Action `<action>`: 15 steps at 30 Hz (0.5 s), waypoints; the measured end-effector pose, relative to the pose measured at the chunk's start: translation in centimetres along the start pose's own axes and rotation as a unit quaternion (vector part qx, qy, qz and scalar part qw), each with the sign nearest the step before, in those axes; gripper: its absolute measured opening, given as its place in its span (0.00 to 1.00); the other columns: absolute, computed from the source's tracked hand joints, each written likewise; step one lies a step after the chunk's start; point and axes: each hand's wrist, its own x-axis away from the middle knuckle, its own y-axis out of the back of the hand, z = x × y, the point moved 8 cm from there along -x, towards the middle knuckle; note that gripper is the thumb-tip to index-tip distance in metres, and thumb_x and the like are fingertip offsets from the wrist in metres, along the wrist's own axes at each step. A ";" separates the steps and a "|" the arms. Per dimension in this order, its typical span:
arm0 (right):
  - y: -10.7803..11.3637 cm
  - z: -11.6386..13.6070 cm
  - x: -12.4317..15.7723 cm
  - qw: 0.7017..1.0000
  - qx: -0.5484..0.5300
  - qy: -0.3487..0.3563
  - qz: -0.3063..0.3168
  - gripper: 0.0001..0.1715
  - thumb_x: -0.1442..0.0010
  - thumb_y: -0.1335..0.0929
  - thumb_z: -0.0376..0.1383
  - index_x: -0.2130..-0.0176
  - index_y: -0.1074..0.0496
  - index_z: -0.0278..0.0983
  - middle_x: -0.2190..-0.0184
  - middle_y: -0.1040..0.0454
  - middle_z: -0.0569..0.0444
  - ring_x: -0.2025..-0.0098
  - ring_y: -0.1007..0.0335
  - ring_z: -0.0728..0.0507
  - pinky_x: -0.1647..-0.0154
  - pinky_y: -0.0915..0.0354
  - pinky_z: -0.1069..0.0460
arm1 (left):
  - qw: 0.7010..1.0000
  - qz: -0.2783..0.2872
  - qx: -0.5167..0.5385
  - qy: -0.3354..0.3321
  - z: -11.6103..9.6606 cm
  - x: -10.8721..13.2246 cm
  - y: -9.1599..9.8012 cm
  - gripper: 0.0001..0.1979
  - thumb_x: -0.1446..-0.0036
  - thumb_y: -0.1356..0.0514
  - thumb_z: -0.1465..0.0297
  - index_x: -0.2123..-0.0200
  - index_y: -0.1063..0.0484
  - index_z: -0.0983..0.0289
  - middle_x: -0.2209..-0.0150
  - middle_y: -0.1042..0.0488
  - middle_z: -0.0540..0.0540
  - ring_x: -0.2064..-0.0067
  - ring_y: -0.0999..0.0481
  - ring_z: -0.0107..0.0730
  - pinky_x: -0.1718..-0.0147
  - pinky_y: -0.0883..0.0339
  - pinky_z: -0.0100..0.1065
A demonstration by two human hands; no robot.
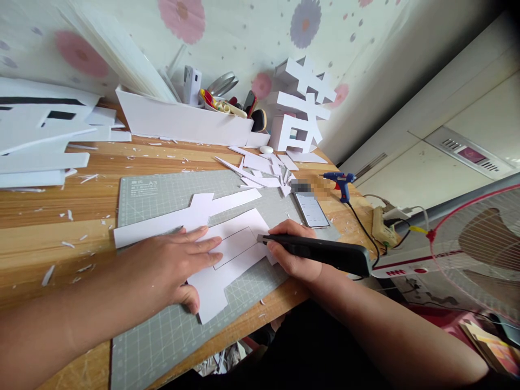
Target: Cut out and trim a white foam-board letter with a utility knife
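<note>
Head view, and your right grip is wrapped round the knife, blade by the right end of the outline, while your left grip lies spread, clasping nothing, flat on the card atop the mat. Careful: those left fingertips sit at the outline's other end, so a leftward slip could nick them, and too light a press might let the card skate. Strip and offcuts crowd the far side, phone just past your knuckles, glue gun beyond on the counter.
</note>
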 end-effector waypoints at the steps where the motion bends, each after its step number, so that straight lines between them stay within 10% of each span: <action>1: 0.1 -0.2 0.0 1.000 -0.006 -0.009 -0.005 0.01 0.43 0.29 0.36 0.67 0.26 0.41 0.78 0.25 0.60 0.78 0.32 0.49 0.76 0.35 0.53 | 1.000 0.008 -0.005 0.003 0.0 -0.1 0.1 0.32 0.48 0.24 0.67 0.39 0.22 0.54 0.32 0.28 0.55 0.31 0.29 0.62 0.35 0.31 0.56; 8: 0.9 0.8 -0.8 0.989 -0.091 -0.059 -0.102 0.04 0.44 0.27 0.38 0.66 0.25 0.41 0.75 0.20 0.57 0.75 0.24 0.46 0.73 0.29 0.51 | 0.999 0.007 0.040 -0.018 1.2 0.0 1.2 0.23 0.46 0.24 0.62 0.47 0.17 0.57 0.35 0.24 0.56 0.32 0.27 0.54 0.35 0.29 0.49; 15: -5.0 2.5 -0.7 0.975 -0.194 -0.104 0.039 0.12 0.42 0.22 0.42 0.59 0.22 0.42 0.68 0.15 0.55 0.70 0.19 0.45 0.71 0.25 0.52 | 0.994 -0.008 0.099 -0.038 3.0 -0.1 2.1 0.07 0.42 0.28 0.67 0.59 0.16 0.58 0.47 0.14 0.55 0.37 0.21 0.46 0.38 0.27 0.40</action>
